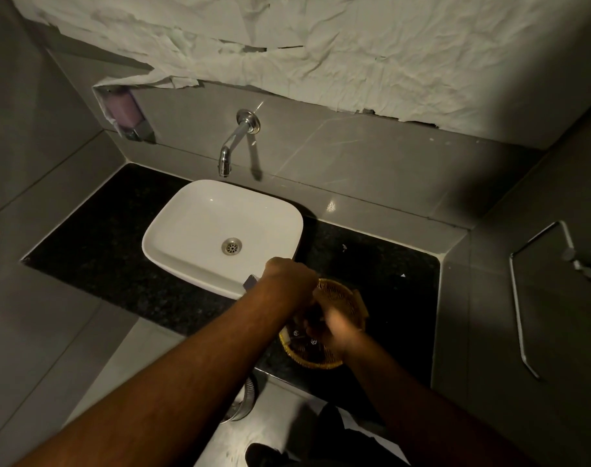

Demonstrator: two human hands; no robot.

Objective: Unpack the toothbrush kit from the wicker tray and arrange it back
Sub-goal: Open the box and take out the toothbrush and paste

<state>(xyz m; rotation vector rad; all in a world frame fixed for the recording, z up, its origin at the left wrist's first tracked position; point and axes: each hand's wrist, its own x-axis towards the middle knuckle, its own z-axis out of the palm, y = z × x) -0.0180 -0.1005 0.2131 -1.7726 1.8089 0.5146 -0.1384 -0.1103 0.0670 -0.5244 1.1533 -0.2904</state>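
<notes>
Reaching both hands into wicker tray on black worktop, just right of white basin, tray near front edge. Left hand curled over tray's left rim, small dark item poking out beside knuckles; grip on it unclear. Right hand motion-blurred inside tray, fingers bent down among dark packets with small white logos; can't tell how far open or what it holds. Wall tap above basin. Towel rail on right wall.
</notes>
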